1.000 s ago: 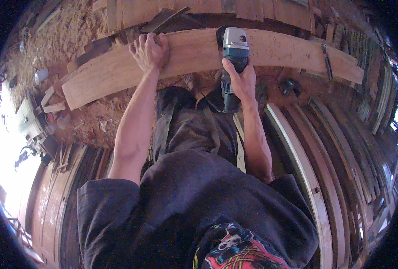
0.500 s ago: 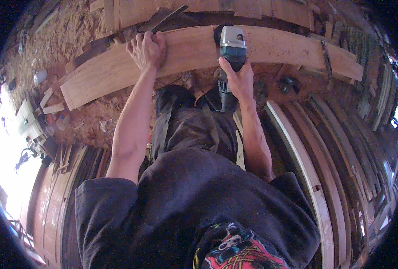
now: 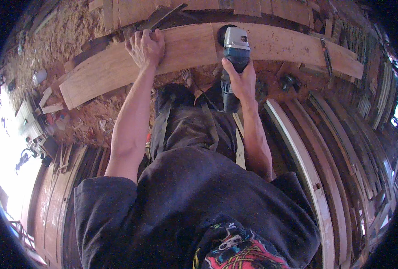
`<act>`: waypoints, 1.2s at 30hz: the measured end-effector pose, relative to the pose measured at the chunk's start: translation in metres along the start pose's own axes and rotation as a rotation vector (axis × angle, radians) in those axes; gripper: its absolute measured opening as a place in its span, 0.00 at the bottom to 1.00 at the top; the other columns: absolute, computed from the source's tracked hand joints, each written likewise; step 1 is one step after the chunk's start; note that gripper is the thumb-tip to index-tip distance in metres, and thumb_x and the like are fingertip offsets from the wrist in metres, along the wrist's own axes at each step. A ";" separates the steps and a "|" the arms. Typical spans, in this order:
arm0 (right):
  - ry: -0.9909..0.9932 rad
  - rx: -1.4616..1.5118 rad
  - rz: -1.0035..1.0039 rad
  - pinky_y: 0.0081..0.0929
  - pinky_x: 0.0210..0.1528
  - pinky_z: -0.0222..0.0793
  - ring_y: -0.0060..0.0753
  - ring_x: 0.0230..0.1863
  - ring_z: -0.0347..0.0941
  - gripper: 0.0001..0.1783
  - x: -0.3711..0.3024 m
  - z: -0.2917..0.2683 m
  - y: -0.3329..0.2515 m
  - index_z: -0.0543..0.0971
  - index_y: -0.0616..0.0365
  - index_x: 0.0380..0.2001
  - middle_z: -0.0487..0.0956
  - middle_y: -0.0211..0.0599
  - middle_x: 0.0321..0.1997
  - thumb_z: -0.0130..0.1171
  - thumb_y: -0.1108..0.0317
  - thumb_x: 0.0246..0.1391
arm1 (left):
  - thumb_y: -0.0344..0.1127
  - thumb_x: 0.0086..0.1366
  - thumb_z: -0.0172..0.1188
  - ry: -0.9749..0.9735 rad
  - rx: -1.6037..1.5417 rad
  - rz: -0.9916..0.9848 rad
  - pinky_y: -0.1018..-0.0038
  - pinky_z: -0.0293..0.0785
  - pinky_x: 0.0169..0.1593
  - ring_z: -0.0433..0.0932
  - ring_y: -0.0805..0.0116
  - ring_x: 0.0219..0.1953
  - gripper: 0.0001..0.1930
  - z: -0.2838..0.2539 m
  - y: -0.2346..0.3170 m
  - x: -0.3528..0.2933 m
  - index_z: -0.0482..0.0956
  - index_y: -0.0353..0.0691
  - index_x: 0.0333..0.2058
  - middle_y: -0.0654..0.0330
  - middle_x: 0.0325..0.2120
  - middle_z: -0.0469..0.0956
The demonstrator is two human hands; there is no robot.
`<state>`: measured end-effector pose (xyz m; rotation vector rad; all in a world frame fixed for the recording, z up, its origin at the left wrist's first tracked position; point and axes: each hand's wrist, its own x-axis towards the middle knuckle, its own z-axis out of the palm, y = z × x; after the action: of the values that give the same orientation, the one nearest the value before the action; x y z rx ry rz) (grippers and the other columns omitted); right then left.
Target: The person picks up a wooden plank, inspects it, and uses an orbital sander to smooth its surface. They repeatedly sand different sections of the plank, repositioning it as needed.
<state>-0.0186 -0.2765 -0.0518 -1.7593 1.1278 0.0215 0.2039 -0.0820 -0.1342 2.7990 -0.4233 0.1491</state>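
1. Here in the head view, looking down at a long, flat, pale-brown wooden board point(image 3: 185, 47), lying crosswise beyond the knees, within easy reach of both hands.
2. Over to the bare left hand point(image 3: 145, 49): spread on top of the board, fingertips up at its far edge, not closed round anything. Probably bearing down there to steady the wood, well clear of the tool.
3. Now the right hand point(image 3: 242, 78), well apart from the left: wrapped firmly round the body of a teal, black and silver power tool point(image 3: 236, 54), thumb laid along the near side, seemingly for control of the angle.
4. At the silver head, above the board, a dark round disc point(image 3: 226, 32), partly hidden. Touching the wood or just above it? Impossible to tell from here; likewise whether spinning.
5. Just beside the disc, a sharp line across the board: smoother on the left, speckled on the right.
6. Out right, a narrow dark tool point(image 3: 327, 57) across the board; nearer, long brown planks point(image 3: 293, 114) side by side, perhaps for compact storage.
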 end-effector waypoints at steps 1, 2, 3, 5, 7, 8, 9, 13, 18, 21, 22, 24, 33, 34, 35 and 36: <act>0.029 -0.012 -0.020 0.45 0.45 0.78 0.52 0.41 0.84 0.39 0.000 -0.001 -0.004 0.77 0.64 0.49 0.85 0.51 0.40 0.73 0.40 0.50 | 0.55 0.68 0.58 0.005 0.011 0.000 0.51 0.57 0.67 0.77 0.51 0.53 0.21 0.000 0.000 -0.001 0.85 0.43 0.42 0.52 0.44 0.82; 0.057 -0.023 -0.041 0.45 0.45 0.78 0.51 0.41 0.84 0.39 -0.001 -0.001 -0.005 0.77 0.64 0.49 0.86 0.50 0.40 0.73 0.40 0.50 | 0.55 0.68 0.58 0.009 0.022 0.001 0.51 0.57 0.67 0.77 0.51 0.54 0.21 0.001 0.000 -0.001 0.85 0.43 0.42 0.52 0.44 0.82; 0.048 -0.024 -0.045 0.44 0.45 0.78 0.51 0.41 0.84 0.39 -0.004 0.000 -0.005 0.77 0.64 0.49 0.86 0.50 0.41 0.73 0.40 0.50 | 0.55 0.68 0.57 0.014 0.033 0.001 0.50 0.57 0.68 0.77 0.51 0.54 0.21 0.001 0.000 -0.002 0.85 0.43 0.42 0.52 0.45 0.82; 0.032 -0.019 -0.057 0.44 0.46 0.78 0.50 0.42 0.84 0.39 -0.011 0.004 -0.006 0.77 0.64 0.50 0.86 0.49 0.41 0.73 0.39 0.50 | 0.55 0.68 0.57 -0.005 0.005 -0.006 0.50 0.57 0.68 0.77 0.51 0.54 0.21 0.000 0.000 0.000 0.85 0.43 0.42 0.52 0.45 0.82; 0.046 -0.013 -0.054 0.44 0.46 0.78 0.50 0.42 0.85 0.39 -0.012 0.002 -0.004 0.77 0.64 0.49 0.86 0.49 0.41 0.73 0.39 0.50 | 0.55 0.68 0.57 -0.011 0.003 -0.002 0.51 0.57 0.68 0.77 0.51 0.54 0.21 0.002 -0.002 0.000 0.85 0.43 0.42 0.52 0.45 0.82; 0.052 -0.011 -0.053 0.44 0.46 0.78 0.49 0.42 0.85 0.39 -0.012 0.001 -0.003 0.77 0.64 0.49 0.86 0.49 0.41 0.73 0.39 0.50 | 0.55 0.68 0.56 -0.007 0.014 0.007 0.51 0.57 0.68 0.77 0.51 0.54 0.21 0.004 -0.004 0.000 0.85 0.43 0.42 0.52 0.45 0.82; 0.032 -0.008 -0.043 0.43 0.46 0.78 0.49 0.42 0.85 0.39 -0.012 0.001 -0.003 0.77 0.64 0.49 0.86 0.49 0.41 0.73 0.39 0.50 | 0.56 0.68 0.56 -0.004 0.025 0.016 0.51 0.57 0.68 0.77 0.51 0.54 0.22 0.006 -0.006 0.001 0.85 0.43 0.42 0.52 0.45 0.82; 0.024 -0.010 -0.053 0.43 0.47 0.78 0.49 0.42 0.85 0.40 -0.015 0.002 0.003 0.76 0.65 0.50 0.86 0.49 0.41 0.74 0.39 0.50 | 0.56 0.68 0.57 0.012 0.016 0.014 0.51 0.58 0.68 0.77 0.50 0.53 0.21 0.006 -0.004 0.000 0.85 0.43 0.40 0.51 0.45 0.82; 0.048 -0.053 -0.045 0.43 0.47 0.78 0.49 0.41 0.85 0.41 -0.018 0.001 0.003 0.75 0.65 0.51 0.86 0.48 0.40 0.74 0.40 0.49 | 0.56 0.68 0.57 0.064 0.018 0.048 0.52 0.58 0.67 0.77 0.51 0.53 0.22 0.009 -0.009 0.000 0.86 0.43 0.40 0.51 0.44 0.82; 0.052 -0.048 -0.069 0.43 0.47 0.78 0.48 0.40 0.85 0.41 -0.024 0.003 0.008 0.75 0.65 0.52 0.86 0.48 0.39 0.74 0.40 0.49 | 0.57 0.68 0.57 0.051 0.029 0.051 0.52 0.58 0.67 0.77 0.51 0.53 0.22 0.009 -0.009 0.000 0.86 0.43 0.41 0.51 0.44 0.83; 0.049 -0.028 -0.036 0.42 0.47 0.78 0.48 0.40 0.85 0.41 -0.025 0.001 0.010 0.75 0.65 0.52 0.86 0.48 0.39 0.74 0.41 0.49 | 0.57 0.68 0.57 0.051 0.041 0.053 0.52 0.58 0.67 0.77 0.51 0.53 0.22 0.009 -0.009 0.000 0.86 0.43 0.41 0.51 0.44 0.83; 0.041 -0.001 -0.018 0.42 0.47 0.78 0.47 0.40 0.85 0.40 -0.027 0.001 0.012 0.75 0.64 0.52 0.86 0.47 0.40 0.74 0.41 0.49 | 0.57 0.68 0.57 0.051 0.067 0.056 0.52 0.58 0.67 0.77 0.51 0.54 0.22 0.008 -0.009 0.000 0.86 0.43 0.41 0.51 0.44 0.83; 0.019 -0.027 -0.002 0.31 0.43 0.77 0.31 0.40 0.82 0.34 -0.033 -0.004 0.008 0.75 0.65 0.51 0.85 0.41 0.41 0.75 0.49 0.53 | 0.57 0.69 0.55 0.012 0.042 0.042 0.53 0.57 0.67 0.76 0.52 0.55 0.22 0.004 -0.008 0.001 0.86 0.44 0.42 0.52 0.45 0.83; 0.018 -0.064 -0.006 0.31 0.43 0.77 0.30 0.40 0.82 0.34 -0.037 -0.003 0.010 0.75 0.65 0.51 0.85 0.41 0.41 0.75 0.49 0.53 | 0.57 0.69 0.55 -0.008 0.043 0.029 0.53 0.57 0.67 0.76 0.52 0.55 0.22 0.003 -0.006 0.001 0.86 0.44 0.42 0.52 0.45 0.83; 0.017 -0.101 -0.010 0.31 0.43 0.77 0.30 0.39 0.82 0.34 -0.039 -0.002 0.012 0.75 0.65 0.51 0.85 0.41 0.41 0.75 0.49 0.53 | 0.57 0.69 0.54 -0.028 0.044 0.017 0.53 0.57 0.67 0.76 0.52 0.54 0.23 0.001 -0.004 0.001 0.86 0.44 0.42 0.52 0.45 0.83; 0.025 -0.066 -0.007 0.31 0.42 0.77 0.30 0.39 0.82 0.34 -0.039 -0.003 0.013 0.75 0.65 0.51 0.85 0.41 0.41 0.75 0.49 0.53 | 0.57 0.69 0.54 -0.048 0.044 0.004 0.53 0.57 0.67 0.76 0.52 0.54 0.23 0.000 -0.002 0.001 0.86 0.45 0.42 0.52 0.45 0.83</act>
<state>-0.0508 -0.2534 -0.0413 -1.8262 1.1510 0.0324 0.2057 -0.0802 -0.1343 2.8504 -0.4427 0.0939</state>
